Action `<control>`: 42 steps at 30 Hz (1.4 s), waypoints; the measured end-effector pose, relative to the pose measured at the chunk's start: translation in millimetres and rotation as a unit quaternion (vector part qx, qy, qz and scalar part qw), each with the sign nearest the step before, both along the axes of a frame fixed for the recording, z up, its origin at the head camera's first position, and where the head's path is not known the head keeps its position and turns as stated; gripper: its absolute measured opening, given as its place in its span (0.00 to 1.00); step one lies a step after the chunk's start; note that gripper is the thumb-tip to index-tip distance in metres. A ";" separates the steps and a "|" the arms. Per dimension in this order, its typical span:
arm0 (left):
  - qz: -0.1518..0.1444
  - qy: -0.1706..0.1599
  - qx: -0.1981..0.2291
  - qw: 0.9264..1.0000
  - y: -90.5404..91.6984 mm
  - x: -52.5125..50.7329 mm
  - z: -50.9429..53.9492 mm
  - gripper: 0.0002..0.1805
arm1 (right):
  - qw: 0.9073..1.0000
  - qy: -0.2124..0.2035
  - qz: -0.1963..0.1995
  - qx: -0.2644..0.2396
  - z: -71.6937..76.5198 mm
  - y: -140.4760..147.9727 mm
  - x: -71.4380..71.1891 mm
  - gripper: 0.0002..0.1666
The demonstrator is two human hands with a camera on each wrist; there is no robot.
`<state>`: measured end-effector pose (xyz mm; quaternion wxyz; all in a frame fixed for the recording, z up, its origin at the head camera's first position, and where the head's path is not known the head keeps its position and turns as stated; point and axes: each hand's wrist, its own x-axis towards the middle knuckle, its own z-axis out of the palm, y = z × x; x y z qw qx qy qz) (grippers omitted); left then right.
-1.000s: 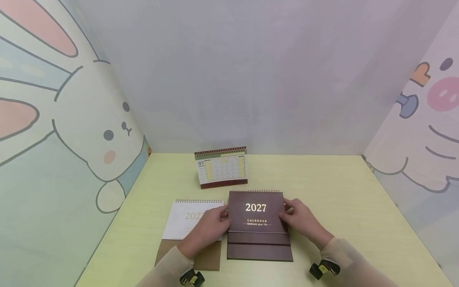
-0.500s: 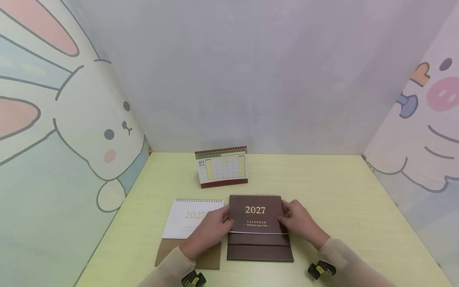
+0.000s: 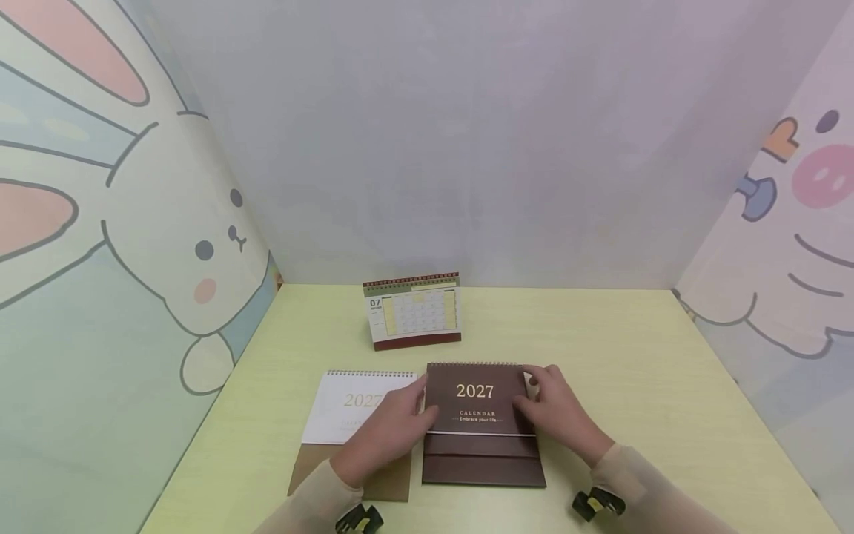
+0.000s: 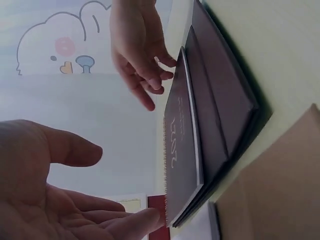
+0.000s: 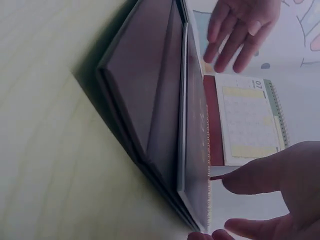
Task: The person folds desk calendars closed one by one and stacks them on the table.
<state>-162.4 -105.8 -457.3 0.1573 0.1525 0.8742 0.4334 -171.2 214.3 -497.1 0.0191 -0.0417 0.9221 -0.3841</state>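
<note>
A dark brown 2027 desk calendar (image 3: 475,404) lies low on the table, its cover and spiral edge raised slightly above a folded base. By its left side is my left hand (image 3: 394,426), thumb and fingers apart; in the left wrist view its fingertips (image 4: 147,220) come close to the calendar's spiral corner. My right hand (image 3: 563,411) stands at the right side, index finger near the top corner. In the right wrist view the right thumb (image 5: 252,175) is lifted off the cover, while fingertips (image 5: 220,235) are at the corner's edge; contact there is unclear.
A white 2027 calendar (image 3: 330,411) with a brown base lies at left, partly under my left forearm. Behind, a calendar showing month 07 (image 3: 420,315) stands upright. Walls with cartoon animals (image 3: 187,259) border the pale yellow table (image 3: 640,356).
The brown calendar's spiral edge has sunk a little towards the table. Both hands have loosened from its sides, and the right index finger has moved up towards the top corner.
</note>
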 end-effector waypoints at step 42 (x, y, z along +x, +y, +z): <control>-0.191 0.157 -0.378 0.892 43.6 -23.5 -26.5 0.47 | 0.937 0.037 0.257 0.232 -3.1 -24.6 10.9 0.46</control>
